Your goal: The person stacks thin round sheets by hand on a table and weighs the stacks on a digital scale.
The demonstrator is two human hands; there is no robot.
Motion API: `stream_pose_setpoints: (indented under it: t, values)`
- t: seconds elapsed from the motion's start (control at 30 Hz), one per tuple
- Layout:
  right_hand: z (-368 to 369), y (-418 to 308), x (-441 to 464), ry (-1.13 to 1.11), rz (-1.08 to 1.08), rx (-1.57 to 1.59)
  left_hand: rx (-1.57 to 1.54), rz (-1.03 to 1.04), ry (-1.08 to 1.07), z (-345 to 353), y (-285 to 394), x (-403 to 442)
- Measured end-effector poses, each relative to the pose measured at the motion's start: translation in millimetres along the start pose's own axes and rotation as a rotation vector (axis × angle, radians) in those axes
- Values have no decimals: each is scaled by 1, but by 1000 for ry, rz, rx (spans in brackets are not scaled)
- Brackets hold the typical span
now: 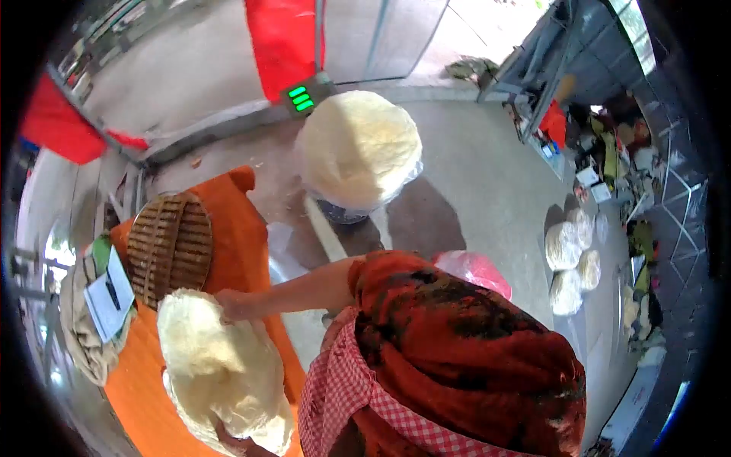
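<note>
A large, soft-looking pale yellow bundle [221, 365], with what looks like thin clear plastic around it, lies on an orange cloth [137, 400]. My right hand [232, 305] grips its upper edge, fingers closed over the rim. At the lower end, my left hand [234, 442] holds the bundle with its fingers on the surface; part of this hand is cut off by the frame's edge. Just beyond the bundle, a round slatted bamboo tray [169, 247] rests on the cloth.
A big round pale yellow stack [362, 148] in clear plastic stands beside a green-lit scale display [301, 99]. A notebook [110, 301] with a pen lies on folded cloth. Several bagged bundles [565, 293] and a pink bag [476, 273] sit on the floor.
</note>
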State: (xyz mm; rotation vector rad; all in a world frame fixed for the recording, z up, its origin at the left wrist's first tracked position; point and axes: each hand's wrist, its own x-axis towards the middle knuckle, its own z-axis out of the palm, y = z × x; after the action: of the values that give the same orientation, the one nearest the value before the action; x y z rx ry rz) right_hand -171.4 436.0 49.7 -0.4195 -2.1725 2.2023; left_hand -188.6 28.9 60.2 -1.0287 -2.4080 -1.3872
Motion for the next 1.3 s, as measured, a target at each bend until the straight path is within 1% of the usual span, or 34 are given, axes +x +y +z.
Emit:
stream_pose_setpoints:
  t: [0.03,0.07,0.13,0.2,0.23,0.27,0.33,0.37,0.4,0.43,0.5,0.6,0.63,0.67,0.73,0.8,0.83,0.93,1.03,1.13,1.23,1.3]
  values:
    - [-31,-20,-21,27,-14,67,-53,-96,70,13,51,37]
    - [-67,-41,-44,48,-33,129,63,442,-54,34,99,72]
    - [-138,-86,-97,211,187,239,-282,324,-138,77,77,83]
    - [-204,-12,-106,300,-215,423,-400,-316,-194,141,101,120]
    - [-240,-10,-125,398,-108,400,-716,-506,-300,180,124,151]
    - [-279,-11,-150,492,-2,379,-996,-740,-362,218,146,182]
    - [-338,-35,-202,632,-50,366,-950,-801,-382,301,201,219]
    - [-373,-21,-212,663,-58,363,-1016,-735,-369,341,231,236]
    - [-405,-6,-221,694,-61,364,-1032,-723,-431,374,245,251]
    - [-428,-15,-236,705,-101,378,-1047,-713,-491,405,257,262]
    - [-470,-42,-267,723,-170,399,-1056,-717,-544,459,284,279]
    - [-529,-37,-288,755,-133,443,-1112,-716,-604,525,315,282]
    - [-543,-40,-293,733,-152,500,-1135,-713,-615,542,317,280]
    - [-561,-28,-295,730,-100,500,-1109,-762,-652,563,303,272]
    - [-598,25,-290,723,3,498,-1057,-858,-725,611,264,248]
    - [-625,98,-285,763,184,494,-1003,-989,-696,641,269,228]
    - [-631,118,-282,787,273,492,-974,-1053,-687,652,270,221]
    - [-631,116,-275,824,175,573,-981,-1148,-635,669,246,210]
    - [-633,126,-270,803,169,521,-945,-1097,-730,666,232,208]
    - [-639,115,-266,835,124,461,-886,-1153,-659,666,245,211]
    - [-652,75,-266,855,141,503,-956,-1150,-652,661,278,218]
    - [-664,106,-264,816,143,471,-845,-1158,-630,668,267,206]
